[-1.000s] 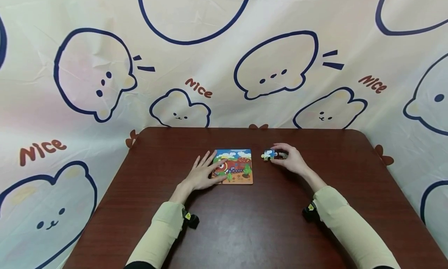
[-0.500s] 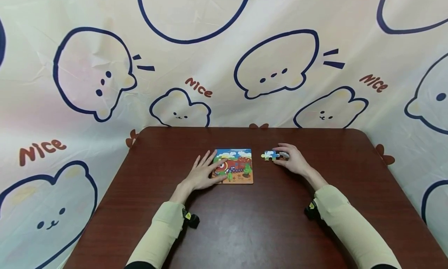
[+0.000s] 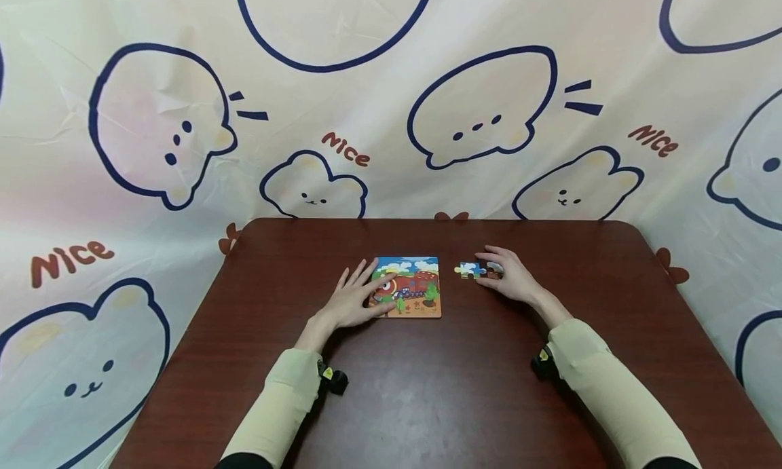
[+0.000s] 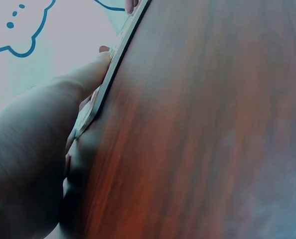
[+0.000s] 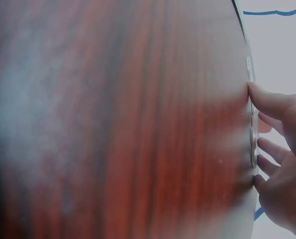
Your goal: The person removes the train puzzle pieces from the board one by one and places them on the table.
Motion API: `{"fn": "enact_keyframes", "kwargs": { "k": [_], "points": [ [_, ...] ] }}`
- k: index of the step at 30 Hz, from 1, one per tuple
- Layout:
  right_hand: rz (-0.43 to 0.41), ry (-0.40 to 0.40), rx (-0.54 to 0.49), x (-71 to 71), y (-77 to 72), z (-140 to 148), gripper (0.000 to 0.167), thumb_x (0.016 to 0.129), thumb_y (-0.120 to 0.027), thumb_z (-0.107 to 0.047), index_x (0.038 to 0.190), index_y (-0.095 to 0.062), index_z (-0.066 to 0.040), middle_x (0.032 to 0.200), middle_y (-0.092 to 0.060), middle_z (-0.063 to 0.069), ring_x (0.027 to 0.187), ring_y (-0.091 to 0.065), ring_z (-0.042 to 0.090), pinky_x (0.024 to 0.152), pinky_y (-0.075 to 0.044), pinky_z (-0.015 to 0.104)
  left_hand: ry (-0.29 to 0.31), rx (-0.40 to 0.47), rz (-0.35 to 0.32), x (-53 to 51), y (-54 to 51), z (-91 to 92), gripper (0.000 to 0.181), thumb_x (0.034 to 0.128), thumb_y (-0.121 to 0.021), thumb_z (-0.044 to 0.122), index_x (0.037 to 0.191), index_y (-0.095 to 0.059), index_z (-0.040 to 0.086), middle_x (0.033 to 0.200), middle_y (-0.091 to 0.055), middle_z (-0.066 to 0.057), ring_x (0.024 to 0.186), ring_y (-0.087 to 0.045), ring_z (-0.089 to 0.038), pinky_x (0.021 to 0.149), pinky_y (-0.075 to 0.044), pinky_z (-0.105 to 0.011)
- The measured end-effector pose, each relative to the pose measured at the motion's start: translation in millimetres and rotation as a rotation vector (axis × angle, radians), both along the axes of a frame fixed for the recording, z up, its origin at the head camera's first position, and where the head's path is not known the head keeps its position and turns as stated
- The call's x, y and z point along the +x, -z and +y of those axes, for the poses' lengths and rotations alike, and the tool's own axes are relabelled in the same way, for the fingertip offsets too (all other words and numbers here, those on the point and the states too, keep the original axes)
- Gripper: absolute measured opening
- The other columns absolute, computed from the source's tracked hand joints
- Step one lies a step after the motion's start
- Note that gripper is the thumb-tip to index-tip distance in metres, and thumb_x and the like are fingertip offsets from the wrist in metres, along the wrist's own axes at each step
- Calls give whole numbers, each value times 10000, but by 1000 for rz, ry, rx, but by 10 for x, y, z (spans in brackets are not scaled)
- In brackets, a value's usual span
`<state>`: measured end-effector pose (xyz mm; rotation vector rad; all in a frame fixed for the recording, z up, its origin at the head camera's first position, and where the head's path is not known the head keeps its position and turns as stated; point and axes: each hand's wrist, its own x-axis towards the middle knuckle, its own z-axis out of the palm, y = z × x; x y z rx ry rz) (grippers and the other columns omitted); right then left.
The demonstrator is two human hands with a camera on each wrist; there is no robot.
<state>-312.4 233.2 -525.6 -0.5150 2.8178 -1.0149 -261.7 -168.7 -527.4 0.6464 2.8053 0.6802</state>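
Head — left hand (image 3: 351,305) spread on picture (image 3: 418,289), right hand (image 3: 514,277) clasping pieces (image 3: 470,271), wrist views — edges (image 4: 111,79)

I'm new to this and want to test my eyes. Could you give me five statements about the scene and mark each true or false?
1. The left hand rests on the picture board. True.
2. The right hand lies on the board too. False: it is at the puzzle pieces, to the right of the board.
3. The puzzle pieces and the board are apart. True.
4. Both arms are bare. False: pale sleeves cover them up to near the wrists.
5. The backdrop carries the word "Nice". True.
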Motion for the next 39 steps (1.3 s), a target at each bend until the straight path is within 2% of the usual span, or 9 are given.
{"fn": "enact_keyframes", "kwargs": {
  "k": [3, 6, 10, 13, 19, 23, 28, 32, 39],
  "points": [
    [-7, 1, -6, -5, -9, -2, 684, 1024, -800, -200, 1619, -519, -13, 1741, -353, 313, 1626, -263, 545, 1295, -264, 775, -1, 20, -4, 1, -23, -26, 739, 1061, -667, 569, 1715, -413, 337, 1879, -92, -87, 1754, -16, -375, 1392, 29, -674],
    [17, 6, -31, -3, -29, -8, 717, 1013, -804, -170, 1634, -487, -4, 1712, -392, 327, 1600, -329, 542, 1289, -292, 757, -3, 26, -6, 5, -39, -46, 743, 1057, -673, 568, 1712, -422, 324, 1877, -92, -95, 1755, -31, -365, 1396, 29, -666],
    [95, 16, -86, 0, -60, -47, 688, 984, -814, -112, 1596, -527, 15, 1624, -508, 318, 1510, -471, 516, 1243, -382, 727, -8, 41, -6, 11, -45, -70, 763, 1060, -666, 566, 1724, -401, 298, 1877, -86, -105, 1755, -44, -357, 1396, 18, -668],
    [112, 4, -106, 14, -96, -118, 666, 989, -804, -96, 1589, -535, 14, 1606, -529, 301, 1486, -502, 503, 1214, -427, 713, -13, 68, -2, 10, -48, -104, 785, 1065, -671, 546, 1735, -378, 262, 1874, -97, -124, 1751, -56, -371, 1391, -10, -682],
    [50, -17, -140, 56, -209, -367, 657, 1035, -764, -101, 1629, -494, -18, 1625, -526, 279, 1489, -535, 482, 1216, -474, 670, -58, 62, -7, 12, -80, -197, 869, 1057, -685, 550, 1753, -321, 179, 1870, -126, -118, 1750, -75, -366, 1397, -54, -671],
    [34, -41, -182, 53, -271, -599, 625, 1044, -758, -113, 1615, -515, -32, 1525, -636, 251, 1411, -625, 444, 1184, -521, 633, -78, 45, 0, -2, -66, -242, 897, 1054, -682, 564, 1753, -309, 143, 1862, -158, -137, 1744, -102, -386, 1394, -78, -673],
    [28, -101, -195, 54, -319, -919, 537, 1050, -746, -102, 1557, -583, -29, 1401, -738, 221, 1381, -660, 417, 1160, -530, 633, -65, 39, -3, 0, -56, -254, 885, 1060, -678, 553, 1750, -317, 133, 1856, -180, -148, 1740, -112, -401, 1396, -62, -670],
    [15, -143, -198, 52, -307, -1156, 463, 1062, -727, -97, 1508, -631, -15, 1374, -767, 198, 1352, -684, 403, 1069, -564, 597, -61, 41, -10, 13, -63, -250, 883, 1057, -681, 553, 1749, -322, 138, 1855, -187, -145, 1742, -107, -397, 1400, -48, -663],
    [-37, -150, -235, 23, -213, -1456, 396, 1073, -714, -107, 1454, -679, -4, 1320, -794, 182, 1307, -728, 367, 1163, -559, 574, -68, 32, -13, 8, -48, -252, 878, 1061, -663, 573, 1745, -331, 134, 1852, -197, -153, 1740, -111, -408, 1396, -55, -672]
  ]
}}
